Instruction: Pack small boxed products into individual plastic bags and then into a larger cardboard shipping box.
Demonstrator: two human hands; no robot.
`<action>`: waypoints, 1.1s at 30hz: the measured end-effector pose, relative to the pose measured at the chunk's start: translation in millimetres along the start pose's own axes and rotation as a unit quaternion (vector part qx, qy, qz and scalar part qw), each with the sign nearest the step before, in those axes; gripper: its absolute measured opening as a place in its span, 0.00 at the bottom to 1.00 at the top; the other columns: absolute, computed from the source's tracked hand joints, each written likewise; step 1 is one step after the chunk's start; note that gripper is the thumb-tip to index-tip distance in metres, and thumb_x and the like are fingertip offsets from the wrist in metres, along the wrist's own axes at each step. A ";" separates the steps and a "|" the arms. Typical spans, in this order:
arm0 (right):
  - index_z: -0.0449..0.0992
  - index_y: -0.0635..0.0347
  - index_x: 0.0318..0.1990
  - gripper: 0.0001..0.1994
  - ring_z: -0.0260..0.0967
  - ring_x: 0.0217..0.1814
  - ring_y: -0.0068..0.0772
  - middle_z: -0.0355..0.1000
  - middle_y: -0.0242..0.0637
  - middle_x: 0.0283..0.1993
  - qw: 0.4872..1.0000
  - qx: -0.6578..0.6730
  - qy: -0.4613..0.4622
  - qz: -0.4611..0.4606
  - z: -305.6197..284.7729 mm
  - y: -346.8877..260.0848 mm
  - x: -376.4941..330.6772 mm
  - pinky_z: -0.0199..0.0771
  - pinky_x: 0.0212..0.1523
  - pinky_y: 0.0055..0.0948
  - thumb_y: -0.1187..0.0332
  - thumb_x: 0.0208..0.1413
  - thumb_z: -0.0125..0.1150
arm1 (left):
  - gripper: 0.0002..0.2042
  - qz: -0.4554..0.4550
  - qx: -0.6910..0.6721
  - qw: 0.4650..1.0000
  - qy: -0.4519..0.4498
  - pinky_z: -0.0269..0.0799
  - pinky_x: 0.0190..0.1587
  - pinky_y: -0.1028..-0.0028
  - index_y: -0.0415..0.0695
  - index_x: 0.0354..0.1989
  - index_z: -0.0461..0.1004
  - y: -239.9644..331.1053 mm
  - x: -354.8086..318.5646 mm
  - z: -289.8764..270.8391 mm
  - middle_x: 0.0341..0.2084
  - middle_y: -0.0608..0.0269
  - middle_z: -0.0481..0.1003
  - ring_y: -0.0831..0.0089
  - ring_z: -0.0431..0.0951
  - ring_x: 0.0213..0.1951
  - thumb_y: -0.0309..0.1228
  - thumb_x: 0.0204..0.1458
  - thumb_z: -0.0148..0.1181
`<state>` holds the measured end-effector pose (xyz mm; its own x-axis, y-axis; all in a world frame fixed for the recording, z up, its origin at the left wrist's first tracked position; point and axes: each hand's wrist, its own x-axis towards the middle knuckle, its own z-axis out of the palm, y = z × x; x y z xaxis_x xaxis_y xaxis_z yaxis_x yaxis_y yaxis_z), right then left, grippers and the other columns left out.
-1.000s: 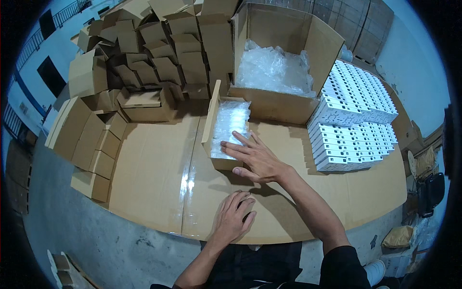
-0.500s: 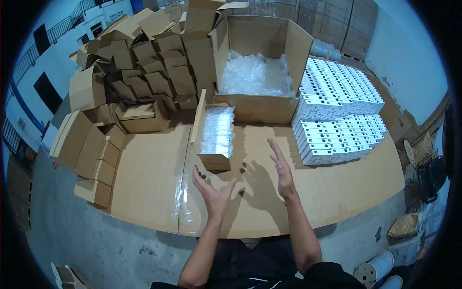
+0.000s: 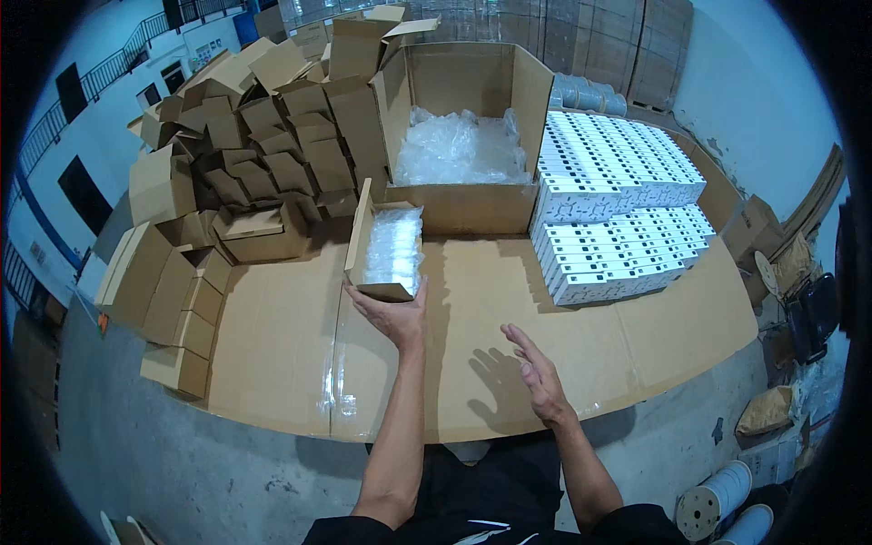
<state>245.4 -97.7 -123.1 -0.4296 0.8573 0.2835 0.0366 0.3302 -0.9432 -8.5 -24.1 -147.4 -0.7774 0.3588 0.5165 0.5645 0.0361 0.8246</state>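
Observation:
At the middle of the table stands a narrow open cardboard box (image 3: 361, 238), packed with a row of items in clear bubble wrap (image 3: 393, 247). My left hand (image 3: 395, 317) is wrapped round the near end of this box, thumb on its right side and fingers at its left corner. Part of the box's front is hidden by the palm. Over the near part of the table hovers my right hand (image 3: 538, 380), its fingers stretched and apart, holding nothing. Its shadow falls on the cardboard beneath.
Behind the narrow box is a large open carton (image 3: 468, 211) of clear bubble bags (image 3: 463, 150). Stacked white small boxes (image 3: 627, 209) stand at right. Empty brown cartons (image 3: 272, 150) pile up at far left, with more (image 3: 182, 318) along the left edge. Cardboard covers the table (image 3: 272, 354).
My left hand has moved forward and taken hold of the narrow box's near end. My right hand has drawn back toward me. The view has shifted slightly.

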 end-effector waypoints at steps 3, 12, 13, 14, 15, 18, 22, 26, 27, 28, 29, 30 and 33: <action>0.57 0.64 0.73 0.33 0.56 0.77 0.47 0.61 0.50 0.73 0.999 -0.006 -0.030 0.022 1.6 -0.1 -7.7 0.55 0.73 0.47 0.50 0.68 0.46 | 0.63 0.017 -0.022 1.000 -0.005 0.49 0.74 0.48 0.35 0.74 0.37 -4.4 0.7 -2.4 0.71 0.38 0.48 0.42 0.50 0.72 0.39 0.36 0.82; 0.63 0.61 0.70 0.31 0.66 0.69 0.42 0.69 0.45 0.67 0.994 -0.089 -0.003 0.062 -3.8 -11.3 -13.7 0.70 0.62 0.41 0.71 0.58 0.65 | 0.58 0.025 -0.276 0.935 -0.222 0.66 0.66 0.64 0.45 0.75 0.34 -44.1 -1.0 -67.6 0.69 0.50 0.55 0.60 0.65 0.65 0.20 0.42 0.76; 0.61 0.60 0.70 0.34 0.66 0.68 0.42 0.68 0.46 0.67 0.993 -0.104 0.012 0.048 -5.1 -8.1 -13.6 0.71 0.62 0.41 0.70 0.56 0.68 | 0.59 -0.031 -0.293 0.910 -0.291 0.67 0.65 0.64 0.46 0.75 0.32 -41.1 -4.4 -79.9 0.67 0.49 0.56 0.60 0.65 0.65 0.20 0.41 0.77; 0.60 0.60 0.71 0.37 0.66 0.68 0.43 0.67 0.46 0.68 0.992 -0.117 0.024 0.035 -5.2 -7.8 -12.9 0.71 0.62 0.42 0.68 0.54 0.71 | 0.61 -0.087 -0.305 0.880 -0.354 0.67 0.65 0.65 0.46 0.75 0.30 -34.6 -3.6 -94.0 0.66 0.48 0.57 0.60 0.64 0.65 0.19 0.40 0.77; 0.60 0.60 0.71 0.37 0.66 0.68 0.43 0.67 0.46 0.68 0.992 -0.119 0.027 0.043 -4.0 -9.5 -12.3 0.71 0.62 0.42 0.68 0.54 0.71 | 0.61 -0.085 -0.305 0.858 -0.405 0.69 0.63 0.65 0.47 0.74 0.30 -33.5 0.4 -103.9 0.62 0.47 0.64 0.60 0.70 0.60 0.20 0.41 0.77; 0.57 0.58 0.71 0.45 0.63 0.71 0.46 0.60 0.48 0.72 0.988 -0.136 0.069 0.035 -5.8 -4.8 -13.4 0.68 0.65 0.43 0.64 0.47 0.78 | 0.59 -0.274 -0.228 0.745 -0.564 0.79 0.53 0.64 0.47 0.74 0.34 -32.1 5.7 -131.5 0.57 0.47 0.69 0.59 0.76 0.52 0.19 0.40 0.77; 0.56 0.55 0.65 0.47 0.53 0.75 0.50 0.51 0.54 0.75 0.992 -0.088 0.063 -0.058 2.3 6.9 -22.0 0.59 0.72 0.48 0.59 0.40 0.83 | 0.61 0.139 -0.158 0.768 -0.604 0.84 0.34 0.65 0.46 0.76 0.38 -73.4 1.6 -136.5 0.56 0.49 0.70 0.60 0.79 0.44 0.20 0.36 0.80; 0.58 0.55 0.60 0.41 0.55 0.74 0.49 0.51 0.54 0.75 0.993 -0.020 0.106 -0.049 -3.3 10.4 -22.2 0.61 0.70 0.49 0.60 0.43 0.81 | 0.65 -0.202 -0.168 0.790 -0.554 0.79 0.54 0.62 0.44 0.77 0.38 29.7 -24.7 -152.9 0.62 0.48 0.66 0.59 0.76 0.54 0.23 0.32 0.82; 0.58 0.56 0.60 0.39 0.56 0.73 0.49 0.53 0.55 0.74 0.992 -0.030 0.116 -0.036 -0.6 7.9 -18.2 0.62 0.69 0.49 0.60 0.45 0.80 | 0.65 -0.099 -0.225 0.835 -0.493 0.71 0.61 0.62 0.43 0.78 0.38 32.8 -28.8 -151.5 0.66 0.48 0.62 0.59 0.71 0.60 0.24 0.32 0.82; 0.59 0.57 0.59 0.38 0.57 0.72 0.49 0.54 0.55 0.73 0.991 -0.040 0.126 -0.025 2.2 4.9 -15.3 0.63 0.68 0.48 0.61 0.46 0.79 | 0.65 0.007 -0.279 0.863 -0.421 0.63 0.69 0.62 0.41 0.78 0.39 33.8 -30.1 -150.9 0.70 0.47 0.58 0.59 0.65 0.66 0.26 0.32 0.82; 0.59 0.57 0.59 0.38 0.57 0.72 0.49 0.54 0.55 0.73 0.991 -0.040 0.125 -0.024 4.1 1.1 -13.9 0.63 0.68 0.48 0.61 0.46 0.79 | 0.65 0.006 -0.278 0.863 -0.421 0.63 0.69 0.62 0.41 0.78 0.39 32.3 -29.0 -150.1 0.70 0.47 0.58 0.59 0.65 0.66 0.26 0.32 0.82; 0.59 0.59 0.56 0.31 0.58 0.72 0.49 0.56 0.57 0.72 0.989 -0.060 0.138 -0.008 5.7 -3.4 -12.3 0.64 0.68 0.48 0.63 0.52 0.74 | 0.64 0.061 -0.225 0.879 -0.416 0.60 0.71 0.62 0.40 0.77 0.39 29.8 -27.0 -149.3 0.72 0.46 0.54 0.59 0.61 0.69 0.27 0.33 0.82; 0.59 0.61 0.51 0.18 0.59 0.71 0.50 0.58 0.59 0.70 0.982 -0.048 0.180 0.010 14.1 -12.3 -8.5 0.62 0.68 0.46 0.68 0.61 0.62 | 0.63 0.084 -0.169 0.895 -0.405 0.53 0.73 0.62 0.39 0.77 0.40 20.8 -31.3 -144.1 0.75 0.46 0.49 0.57 0.55 0.73 0.29 0.34 0.81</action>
<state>235.9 -114.6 -116.3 -0.0824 0.9421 0.3252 0.1344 0.3338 -0.9330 -12.5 -169.0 -113.2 -0.1559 0.8962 0.4153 0.4323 -0.3162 0.8445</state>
